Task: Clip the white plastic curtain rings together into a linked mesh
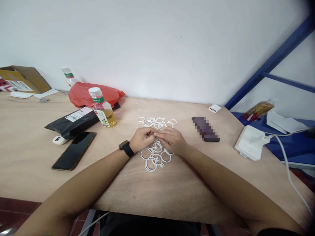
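Observation:
My left hand (142, 138), with a black watch (126, 148) on its wrist, is closed in a pinch over the middle of the table. Facing it, my right hand (173, 140) is closed too, its fingertips meeting those of the left. Between them shows a small white piece of a curtain ring (155, 134); the fingers hide most of it. Loose white plastic curtain rings with small eyelets lie on both sides of my hands: a far group (160, 120) beyond them and a near group (151, 165) closer to me, partly overlapping.
To the left are a drink bottle (112, 118), red bag (82, 93), black parcel (73, 122), phone (73, 150) and white mouse (59, 140). On the right lie a blurred-out dark object (205, 129), white charger (214, 108) and white power adapter (249, 144) with a cable. A blue frame (268, 65) stands beyond.

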Demonstrator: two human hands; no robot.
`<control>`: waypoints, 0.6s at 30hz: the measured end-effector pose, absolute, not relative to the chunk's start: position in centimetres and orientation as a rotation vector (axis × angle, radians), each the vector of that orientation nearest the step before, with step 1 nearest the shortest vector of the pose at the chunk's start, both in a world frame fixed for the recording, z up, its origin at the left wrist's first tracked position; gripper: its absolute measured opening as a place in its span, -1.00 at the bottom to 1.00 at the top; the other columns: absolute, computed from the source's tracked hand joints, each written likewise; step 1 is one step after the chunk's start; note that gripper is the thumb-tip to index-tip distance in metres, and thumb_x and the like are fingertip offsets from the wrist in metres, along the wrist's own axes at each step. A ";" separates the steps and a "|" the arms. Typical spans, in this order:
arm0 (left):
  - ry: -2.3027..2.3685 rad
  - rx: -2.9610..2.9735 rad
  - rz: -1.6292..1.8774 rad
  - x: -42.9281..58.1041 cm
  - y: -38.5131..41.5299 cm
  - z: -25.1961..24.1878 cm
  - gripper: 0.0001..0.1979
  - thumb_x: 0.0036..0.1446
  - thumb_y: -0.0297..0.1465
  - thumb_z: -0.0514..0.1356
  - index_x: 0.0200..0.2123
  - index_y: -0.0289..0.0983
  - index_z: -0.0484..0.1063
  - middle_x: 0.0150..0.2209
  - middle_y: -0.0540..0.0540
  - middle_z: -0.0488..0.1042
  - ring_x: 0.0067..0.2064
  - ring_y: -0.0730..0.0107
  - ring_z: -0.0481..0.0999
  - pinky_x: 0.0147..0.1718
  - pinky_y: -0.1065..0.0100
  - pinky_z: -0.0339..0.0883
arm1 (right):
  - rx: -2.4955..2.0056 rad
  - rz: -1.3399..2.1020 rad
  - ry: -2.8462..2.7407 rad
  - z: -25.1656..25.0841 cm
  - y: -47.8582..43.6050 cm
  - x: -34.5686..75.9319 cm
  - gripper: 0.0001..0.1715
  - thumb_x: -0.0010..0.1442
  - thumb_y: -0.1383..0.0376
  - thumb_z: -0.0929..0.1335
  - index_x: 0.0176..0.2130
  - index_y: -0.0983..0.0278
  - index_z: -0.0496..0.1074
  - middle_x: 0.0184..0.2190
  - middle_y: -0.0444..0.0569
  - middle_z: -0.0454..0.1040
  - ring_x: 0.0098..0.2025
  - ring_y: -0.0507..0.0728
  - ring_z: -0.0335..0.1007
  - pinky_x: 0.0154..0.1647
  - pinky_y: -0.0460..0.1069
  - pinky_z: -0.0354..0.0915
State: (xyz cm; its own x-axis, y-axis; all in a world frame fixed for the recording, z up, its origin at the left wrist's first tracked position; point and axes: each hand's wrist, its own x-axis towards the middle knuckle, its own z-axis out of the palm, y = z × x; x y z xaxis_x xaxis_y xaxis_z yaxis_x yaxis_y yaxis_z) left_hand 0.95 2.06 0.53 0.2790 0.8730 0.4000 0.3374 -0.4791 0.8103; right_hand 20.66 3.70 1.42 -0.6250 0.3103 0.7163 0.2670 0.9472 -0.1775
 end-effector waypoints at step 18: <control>1.046 1.816 1.096 1.2 2.1 0.7 -0.81 -0.07 -0.49 0.05 -0.46 -0.34 0.47 -0.53 0.01 0.44 -0.47 0.50 0.36 -0.45 0.49 0.23 | -0.388 0.079 -2.307 1.0 3.8 20.6 -0.86 0.28 0.33 0.34 -0.16 0.18 0.49 -0.28 -0.03 0.59 -0.24 0.11 0.48 -0.21 0.04 0.39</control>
